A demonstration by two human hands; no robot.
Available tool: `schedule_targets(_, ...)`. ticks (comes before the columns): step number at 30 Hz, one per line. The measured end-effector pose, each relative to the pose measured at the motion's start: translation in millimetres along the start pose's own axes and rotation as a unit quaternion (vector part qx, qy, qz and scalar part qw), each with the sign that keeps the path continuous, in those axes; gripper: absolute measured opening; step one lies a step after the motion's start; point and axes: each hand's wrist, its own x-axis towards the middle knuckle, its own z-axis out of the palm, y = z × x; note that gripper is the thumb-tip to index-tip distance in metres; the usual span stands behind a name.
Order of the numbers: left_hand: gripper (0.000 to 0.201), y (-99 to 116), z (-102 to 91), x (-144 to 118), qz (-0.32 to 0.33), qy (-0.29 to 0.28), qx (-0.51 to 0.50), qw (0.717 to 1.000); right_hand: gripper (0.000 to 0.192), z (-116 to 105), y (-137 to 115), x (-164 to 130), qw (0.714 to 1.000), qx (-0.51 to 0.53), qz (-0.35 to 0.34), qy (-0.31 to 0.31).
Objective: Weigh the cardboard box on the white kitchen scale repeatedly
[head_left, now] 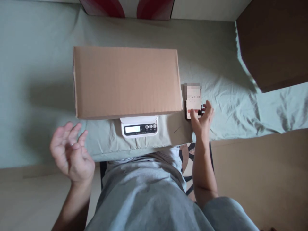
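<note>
A closed brown cardboard box (pixel 127 81) rests on a white digital kitchen scale (pixel 139 131), covering most of it. The scale's lit display and several buttons show at the front, but its reading is too faint to make out. Just off the box's near left corner, my left hand (pixel 72 154) is raised palm up with fingers apart and curled a little, holding nothing. To the right of the box lies a smartphone (pixel 193 100) with a timer-like screen. My right hand (pixel 202 120) reaches over its lower end, thumb on the screen and fingers spread beside its right edge.
A pale green cloth (pixel 211 41) covers the surface under everything, wrinkled at the right. At the upper right stands a large dark brown panel or box (pixel 276 45). Red and white panels (pixel 155 8) line the back. My lap is against the front edge.
</note>
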Motion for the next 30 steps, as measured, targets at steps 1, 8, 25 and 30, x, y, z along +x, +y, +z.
schedule_targets(1, 0.055, 0.2, -0.3, -0.1, 0.0, -0.001, 0.0, 1.0, 0.074, 1.4, -1.9, 3.3, 1.0, -0.021, 0.0, -0.006)
schedule_targets(8, 0.053, -1.5, -2.6, -0.7, 0.007, 0.007, -0.015, 1.0, 0.089, 10.8, -23.8, 26.3, 0.989, -0.139, -0.029, -0.03)
schedule_targets(25, 0.034, -14.3, -7.6, 4.0, 0.029, -0.021, -0.031, 0.999, 0.045, -19.7, -54.9, -11.1, 0.983, 0.146, -0.109, -0.031)
schedule_targets(30, 0.04, -15.1, 8.6, 10.7, -0.004, -0.092, -0.071, 0.993, 0.045, -7.2, -89.4, -54.4, 0.912, 0.385, -0.079, -0.119)
